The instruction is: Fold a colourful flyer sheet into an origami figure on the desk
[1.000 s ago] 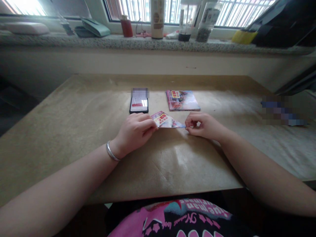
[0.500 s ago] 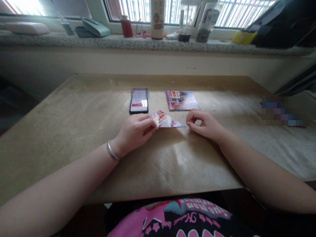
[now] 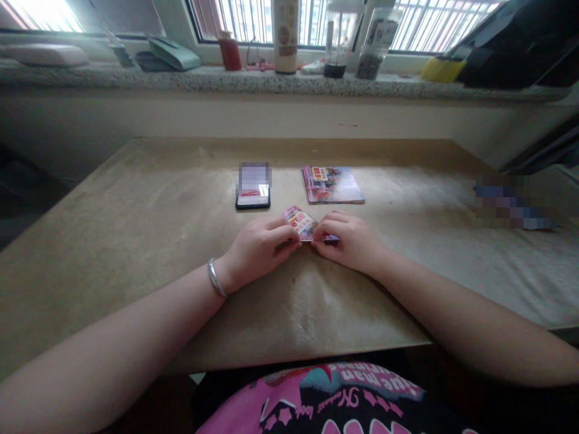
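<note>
A folded piece of printed paper, pink and purple with large red digits, lies between my hands near the table's middle. My left hand pinches its left part, fingers bent over the near edge. On the right part, my right hand closes thumb and fingertips at the same near edge. The fingers cover both ends of the paper. Just beyond it lies a stack of similar square printed sheets. A phone with a lit screen lies beyond my left hand.
The brown table reaches to the wall. Behind it, a granite windowsill carries a red bottle, a tall pale bottle, clear containers and a green case. A blurred dark flat item lies at the table's right.
My right hand has moved left and closed on the paper's right part. My left hand and the paper have shifted slightly right and nearer to me.
</note>
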`<action>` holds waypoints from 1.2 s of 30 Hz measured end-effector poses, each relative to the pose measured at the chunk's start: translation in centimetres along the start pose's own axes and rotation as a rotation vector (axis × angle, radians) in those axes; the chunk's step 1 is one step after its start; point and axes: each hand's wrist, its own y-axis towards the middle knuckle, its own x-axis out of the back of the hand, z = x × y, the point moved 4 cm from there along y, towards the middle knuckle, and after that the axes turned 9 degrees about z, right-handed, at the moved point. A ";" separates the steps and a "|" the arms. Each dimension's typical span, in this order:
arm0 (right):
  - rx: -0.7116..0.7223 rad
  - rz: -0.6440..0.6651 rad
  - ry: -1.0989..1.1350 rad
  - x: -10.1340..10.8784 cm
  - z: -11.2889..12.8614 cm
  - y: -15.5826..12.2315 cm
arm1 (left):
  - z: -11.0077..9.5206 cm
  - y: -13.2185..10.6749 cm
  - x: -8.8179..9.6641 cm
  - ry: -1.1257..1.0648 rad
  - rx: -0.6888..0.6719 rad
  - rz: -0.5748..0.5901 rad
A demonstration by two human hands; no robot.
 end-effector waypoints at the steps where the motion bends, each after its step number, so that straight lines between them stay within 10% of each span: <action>1: 0.004 0.001 -0.021 0.0 0.1 0.0 | -0.1 0.0 -0.1 0.010 -0.011 -0.003; 36: -0.039 0.091 -0.008 0.6 0.1 -0.9 | 0.1 0.1 0.9 0.080 -0.034 0.041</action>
